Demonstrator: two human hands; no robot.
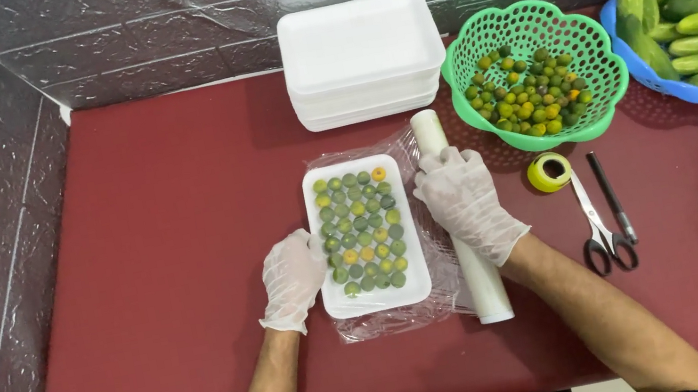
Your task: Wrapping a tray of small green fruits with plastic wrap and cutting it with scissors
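Right grip [465, 201] on wrap roll [475, 269] — beside tray [376, 294] edge.

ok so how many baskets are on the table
2. A green basket of small citrus fruits sits at the back, right of the foam tray stack. A blue basket of cucumbers sits beside it at the far right, partly cut off.

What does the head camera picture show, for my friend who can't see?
Two gloved hands wrap a white tray of small green fruits: the left hand holds the tray's edge, the right hand rests on a roll of clear film.
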